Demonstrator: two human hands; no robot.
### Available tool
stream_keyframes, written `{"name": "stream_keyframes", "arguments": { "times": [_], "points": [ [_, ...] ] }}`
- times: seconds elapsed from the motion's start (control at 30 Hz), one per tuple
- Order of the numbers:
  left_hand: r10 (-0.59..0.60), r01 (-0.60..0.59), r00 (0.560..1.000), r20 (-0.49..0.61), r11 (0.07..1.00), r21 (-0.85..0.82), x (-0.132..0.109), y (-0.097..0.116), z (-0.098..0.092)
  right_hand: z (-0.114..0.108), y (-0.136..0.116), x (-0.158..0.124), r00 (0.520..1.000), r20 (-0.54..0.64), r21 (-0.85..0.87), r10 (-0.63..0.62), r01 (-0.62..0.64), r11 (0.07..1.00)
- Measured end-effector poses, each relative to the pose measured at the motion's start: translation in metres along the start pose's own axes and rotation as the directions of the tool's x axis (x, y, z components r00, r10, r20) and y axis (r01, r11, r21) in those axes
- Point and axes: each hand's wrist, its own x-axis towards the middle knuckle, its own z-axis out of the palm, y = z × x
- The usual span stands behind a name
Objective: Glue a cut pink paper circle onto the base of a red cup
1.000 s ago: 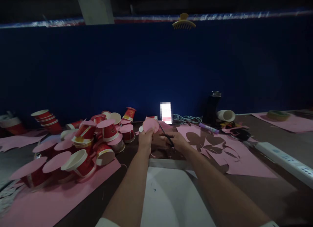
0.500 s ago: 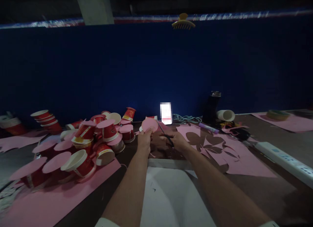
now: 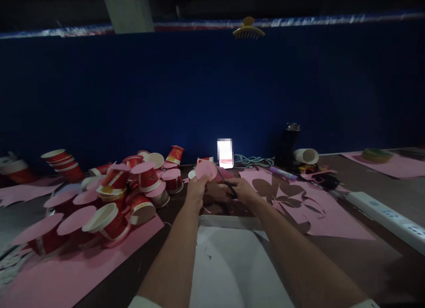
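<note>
My left hand [image 3: 196, 189] pinches a round pink paper disc [image 3: 206, 170] and holds it upright above the dark table. My right hand [image 3: 244, 190] is closed round the handles of dark scissors [image 3: 226, 181], whose blades point up and left to the disc's right edge. Both forearms reach forward over a white sheet [image 3: 232, 268] lying at the near edge.
A heap of red paper cups [image 3: 126, 188], many capped with pink discs, lies at the left on pink paper [image 3: 66, 277]. A cut-up pink sheet [image 3: 299, 202], a purple marker [image 3: 283, 173], a dark bottle [image 3: 288, 144], a lit phone [image 3: 225, 153] and a white power strip [image 3: 385, 215] sit to the right.
The pink disc has turned slightly in my left hand and the scissors have shifted a little along its edge. Both arms stay in place.
</note>
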Motion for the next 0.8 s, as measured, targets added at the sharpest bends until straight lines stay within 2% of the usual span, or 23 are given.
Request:
{"name": "stream_keyframes", "arguments": {
  "times": [0.8],
  "points": [
    [-0.011, 0.011, 1.000, -0.013, 0.999, -0.034, -0.0012, 0.0021, 0.0009, -0.0014, 0.0019, 0.0007, 1.000, -0.026, -0.034, -0.011, 0.010, 0.999]
  ]
}}
